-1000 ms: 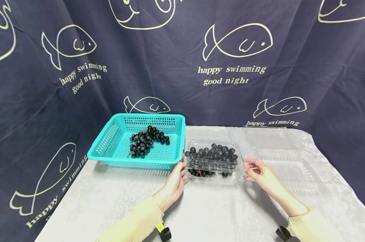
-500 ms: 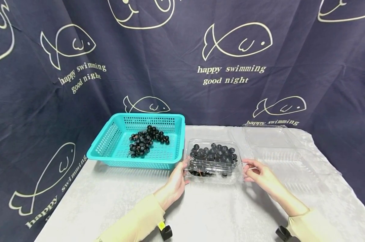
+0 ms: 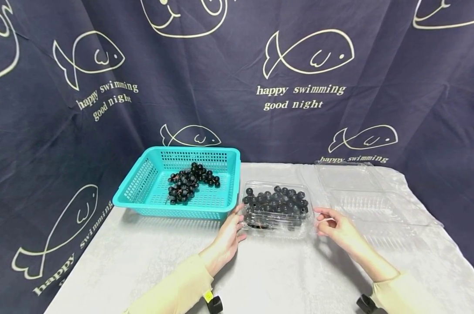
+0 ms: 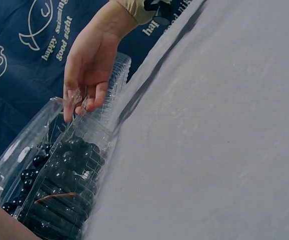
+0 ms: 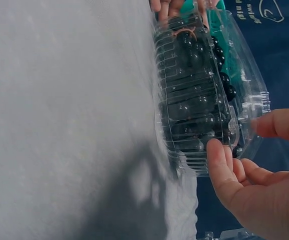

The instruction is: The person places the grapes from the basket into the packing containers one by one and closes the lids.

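A clear plastic clamshell container (image 3: 290, 234) with dark grapes (image 3: 280, 199) inside stands on the table. Its hinged lid (image 5: 247, 82) is tilted over the base, and both wrist views show a wedge-shaped gap between the two. My left hand (image 3: 226, 237) grips the container's left side, fingertips at the front corner. On the right side, my right hand (image 3: 341, 229) pinches at the rim; the right wrist view shows its thumb at the base and index finger by the lid's edge. A reddish stem (image 4: 54, 196) shows through the base wall. Most of my left hand is cut off in the left wrist view.
To the left is a turquoise basket (image 3: 174, 212) holding bunches of dark grapes (image 3: 186, 185). Another clear clamshell container (image 3: 378, 213) lies opened on the right, its lid (image 3: 347, 176) towards the patterned curtain (image 3: 229, 100). A pale cloth covers the table (image 3: 268, 279).
The lid's front edge has come down over the base, so the gap along the front has narrowed. Both hands have stayed at the container's sides with only slight shifts.
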A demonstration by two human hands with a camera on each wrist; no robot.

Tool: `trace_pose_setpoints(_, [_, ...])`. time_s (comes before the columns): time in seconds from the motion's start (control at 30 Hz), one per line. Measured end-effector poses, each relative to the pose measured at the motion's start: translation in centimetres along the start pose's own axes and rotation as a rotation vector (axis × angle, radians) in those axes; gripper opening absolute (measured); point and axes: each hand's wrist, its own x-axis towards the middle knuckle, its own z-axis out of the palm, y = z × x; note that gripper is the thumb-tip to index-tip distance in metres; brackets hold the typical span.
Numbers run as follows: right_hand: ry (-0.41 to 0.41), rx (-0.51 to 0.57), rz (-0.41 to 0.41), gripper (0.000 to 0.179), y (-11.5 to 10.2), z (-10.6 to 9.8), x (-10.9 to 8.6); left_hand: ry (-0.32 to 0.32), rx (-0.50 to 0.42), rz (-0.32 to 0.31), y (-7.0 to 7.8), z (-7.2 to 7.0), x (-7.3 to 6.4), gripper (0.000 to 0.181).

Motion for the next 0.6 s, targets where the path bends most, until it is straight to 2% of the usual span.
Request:
trace_pose_setpoints(0.27, [-0.008,0.021,-0.016,0.053,0.15,0.19,0.03,0.055,0.012,-0.003,-0.24,-0.28,-0.09,0.054])
trace_pose_setpoints(0.47, [0.003,0.035,0.014,0.054,0.43,0.38,0.05,0.083,0.022,-0.014,-0.05,-0.28,-0.41,0.059])
trace_pose_setpoints(0.6, [-0.003,0.080,0.046,0.057,0.47,0.46,0.00,0.098,0.039,-0.030,0.01,-0.35,-0.36,0.061])
